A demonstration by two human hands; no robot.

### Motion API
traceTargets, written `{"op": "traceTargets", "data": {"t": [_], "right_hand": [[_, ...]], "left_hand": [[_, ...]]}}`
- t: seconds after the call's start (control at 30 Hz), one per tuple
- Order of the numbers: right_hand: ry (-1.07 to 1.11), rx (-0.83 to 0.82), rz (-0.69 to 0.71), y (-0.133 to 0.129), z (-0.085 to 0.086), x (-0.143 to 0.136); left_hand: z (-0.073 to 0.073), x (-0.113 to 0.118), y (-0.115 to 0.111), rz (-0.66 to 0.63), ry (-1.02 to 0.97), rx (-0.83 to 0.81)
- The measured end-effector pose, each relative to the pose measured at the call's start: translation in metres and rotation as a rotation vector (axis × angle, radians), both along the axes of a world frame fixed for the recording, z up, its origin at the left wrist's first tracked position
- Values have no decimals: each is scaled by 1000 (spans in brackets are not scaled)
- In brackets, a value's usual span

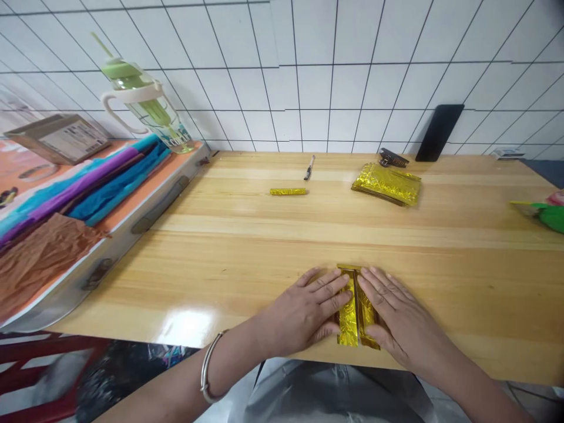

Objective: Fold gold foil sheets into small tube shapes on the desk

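Observation:
A sheet of shiny gold foil paper (349,320) lies near the table's front edge, its two sides folded in so that they nearly meet along a dark middle gap. My left hand (304,311) rests on the left flap with its fingers stretched out flat. On the right flap lies my right hand (403,317), its fingers also straight and its thumb by the lower corner. Both hands press from above and partly cover the paper. Farther back are a rolled gold foil tube (288,191) and a stack of gold foil sheets (388,183).
A pen (309,168), a black clip (393,158) and a black phone-like slab (439,133) are by the tiled wall. At left, an orange-topped surface (127,202) holds coloured crepe paper (101,182), a cardboard box (73,140) and a water bottle (150,106). Something green (550,216) sits far right.

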State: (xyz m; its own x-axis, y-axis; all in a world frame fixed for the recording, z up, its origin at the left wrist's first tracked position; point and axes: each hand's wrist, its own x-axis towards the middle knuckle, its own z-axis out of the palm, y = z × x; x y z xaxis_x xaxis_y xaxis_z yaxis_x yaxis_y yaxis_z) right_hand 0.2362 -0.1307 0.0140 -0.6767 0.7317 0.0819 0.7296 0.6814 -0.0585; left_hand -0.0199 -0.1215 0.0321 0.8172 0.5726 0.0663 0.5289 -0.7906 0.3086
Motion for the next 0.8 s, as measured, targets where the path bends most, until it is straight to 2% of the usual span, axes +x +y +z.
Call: {"op": "traceTargets", "data": {"t": [0.23, 0.47, 0.67, 0.8], "right_hand": [[-3, 53, 107, -30, -1, 20], [-26, 178, 153, -53, -12, 16], [62, 278, 169, -67, -36, 24], [117, 280, 164, -71, -41, 26]], "left_hand": [[-1, -4, -24, -18, 36, -51], [-3, 2, -39, 1, 34, -43], [-22, 9, -66, 52, 90, 122], [-30, 13, -76, 71, 97, 227]]}}
